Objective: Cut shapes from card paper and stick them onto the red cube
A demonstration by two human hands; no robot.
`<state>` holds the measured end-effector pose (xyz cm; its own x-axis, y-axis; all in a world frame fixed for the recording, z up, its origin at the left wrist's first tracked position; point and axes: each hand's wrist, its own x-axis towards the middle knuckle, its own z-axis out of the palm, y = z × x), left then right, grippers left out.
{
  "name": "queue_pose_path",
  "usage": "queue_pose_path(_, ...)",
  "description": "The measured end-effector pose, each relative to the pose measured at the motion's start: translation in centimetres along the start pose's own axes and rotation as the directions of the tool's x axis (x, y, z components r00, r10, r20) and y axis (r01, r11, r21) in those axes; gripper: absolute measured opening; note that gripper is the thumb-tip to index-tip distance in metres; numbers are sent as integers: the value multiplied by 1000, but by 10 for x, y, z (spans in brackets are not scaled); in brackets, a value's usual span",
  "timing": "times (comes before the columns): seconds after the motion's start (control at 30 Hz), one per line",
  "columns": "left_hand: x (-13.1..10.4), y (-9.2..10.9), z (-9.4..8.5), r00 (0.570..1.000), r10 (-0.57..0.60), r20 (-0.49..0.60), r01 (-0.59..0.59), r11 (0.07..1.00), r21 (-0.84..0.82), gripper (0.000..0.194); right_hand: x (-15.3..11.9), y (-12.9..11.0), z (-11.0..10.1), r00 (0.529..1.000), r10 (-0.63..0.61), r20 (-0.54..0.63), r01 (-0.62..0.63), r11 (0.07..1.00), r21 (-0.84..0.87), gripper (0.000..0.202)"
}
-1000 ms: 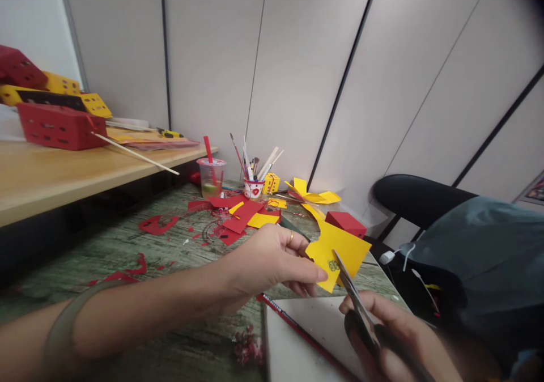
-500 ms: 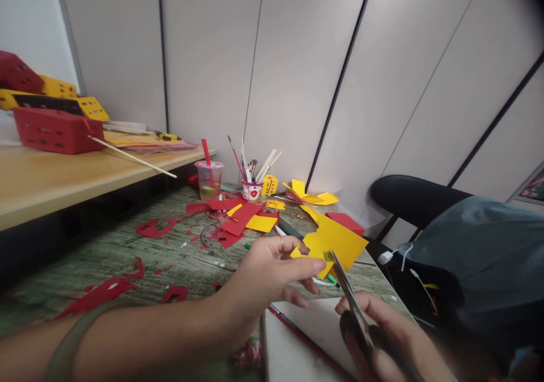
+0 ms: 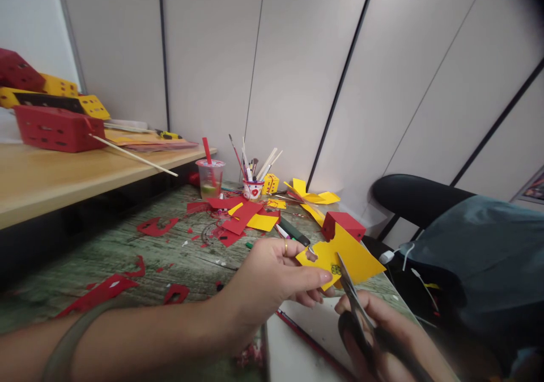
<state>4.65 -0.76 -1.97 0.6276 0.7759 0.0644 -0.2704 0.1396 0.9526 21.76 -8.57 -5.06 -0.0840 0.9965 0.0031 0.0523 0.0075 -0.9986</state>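
Between the thumb and fingers of my left hand (image 3: 276, 271) is a piece of yellow paper (image 3: 357, 251). The paper has a ragged hole near its left corner and a small dark flower-like drawing beside my thumb. My right hand (image 3: 391, 325) grips a pair of scissors (image 3: 355, 297) with dark handles. Their blades meet the paper just right of the drawing. Below my hands lies a white board (image 3: 293, 348) with a dark red pencil (image 3: 314, 342) across it.
Red and yellow paper scraps (image 3: 242, 217) litter the wooden-patterned table (image 3: 127, 257). Behind them stand a plastic drink cup (image 3: 210, 178) with a red straw and a pot of brushes (image 3: 253, 189). A higher wooden shelf (image 3: 85, 169) holds red and yellow boxes. A black chair (image 3: 416, 195) stands right.
The yellow paper has shifted slightly right and down and tilted, uncovering more of a red box behind it. The scissor blades now sit to the right of the drawing.
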Motion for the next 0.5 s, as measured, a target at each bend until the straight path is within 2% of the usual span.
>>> queue_pose_path(0.1,-2,0,0,1000,-4,18,4,1000,4,14,3,3,-3,1000,-8,6,9,997,-81,28)
queue_pose_path(0.2,-3,1,0,1000,-14,15,14,1000,19,15,3,4,-2,998,-29,-48,20,986,-168,21)
queue_pose_path(0.37,-3,5,0,999,-27,18,26,999,42,14,0,2,-1,997,21,-79,-32,990,-140,22)
queue_pose_path(0.43,-4,7,0,999,-26,39,24,999,47,13,0,4,-3,996,-9,-93,-7,984,-176,21)
queue_pose_path(0.5,-5,9,-1,998,-21,59,17,998,67,12,1,7,-7,997,-69,-39,56,964,-261,25)
